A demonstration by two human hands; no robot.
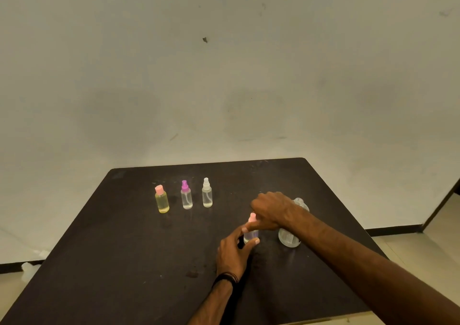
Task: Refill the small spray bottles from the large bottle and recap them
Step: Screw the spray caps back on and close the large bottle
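1. Nearest the viewer, the left hand (235, 251) comes up from the near edge of the dark table (124, 262), a black band (225, 278) round its wrist; thumb and fingers curl around the body of a small spray bottle (251, 235), which stands upright near the table's middle.
2. Just above it, the right hand (271, 210) reaches in from the near right, fingers curled at that bottle's pink cap (252, 217), the thumb stretched along the bottle's neck.
3. Right behind that wrist stands the large bottle (288, 237), clear and with its neck uncapped at the top, partly hidden by the forearm.
4. Further back, to the left, three small bottles stand upright in a row, apart from one another: a yellow-filled bottle (162, 201) with a pink flat cap, a purple-topped spray bottle (186, 196), and a clear-topped spray bottle (207, 194).
5. Beyond the table's far edge, there is a pale, scuffed wall (224, 75).
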